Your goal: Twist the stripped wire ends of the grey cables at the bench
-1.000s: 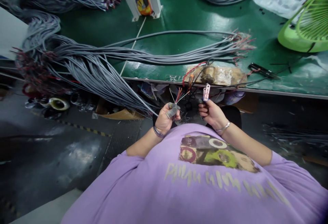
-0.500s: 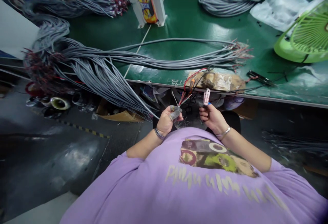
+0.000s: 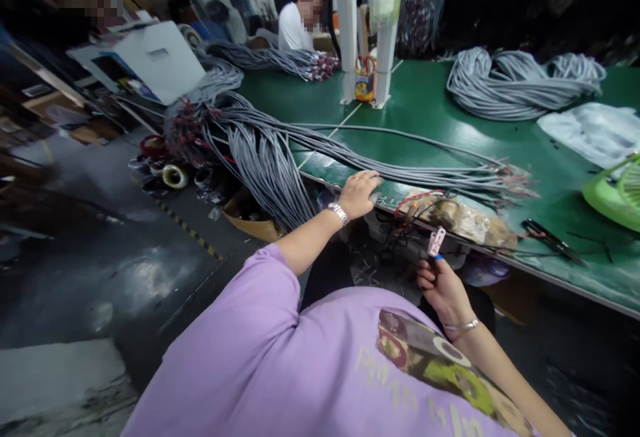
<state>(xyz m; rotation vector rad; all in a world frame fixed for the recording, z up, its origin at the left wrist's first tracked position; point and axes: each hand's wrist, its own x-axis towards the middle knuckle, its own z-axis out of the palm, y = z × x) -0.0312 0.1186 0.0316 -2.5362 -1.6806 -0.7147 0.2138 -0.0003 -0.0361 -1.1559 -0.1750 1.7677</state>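
Observation:
My left hand (image 3: 359, 194) reaches over the front edge of the bench, beside a long bundle of grey cables (image 3: 390, 169). Its fingers are stretched out, and I make out nothing held in them. Red wire ends (image 3: 515, 177) fan out at the bundle's right end. Low in front of the bench, my right hand (image 3: 443, 284) is closed on a small pale pink tool (image 3: 437, 242) with a blue part at its grip. The tool points upward; its kind is unclear. Behind it, a tape-wrapped block (image 3: 465, 220) with red and black leads lies along the bench edge.
Grey cables (image 3: 270, 157) hang off the bench at left. Black-handled pliers (image 3: 553, 240) and a green fan (image 3: 615, 190) are at right. Coiled cable (image 3: 520, 87) and a plastic bag (image 3: 595, 130) lie farther back. A white post (image 3: 347, 30) rises from the bench; a person (image 3: 297, 24) sits beyond.
My left hand has let go of the cable end it held and moved up to the bench edge. The right hand still holds the pink tool. My view has tilted up and turned left.

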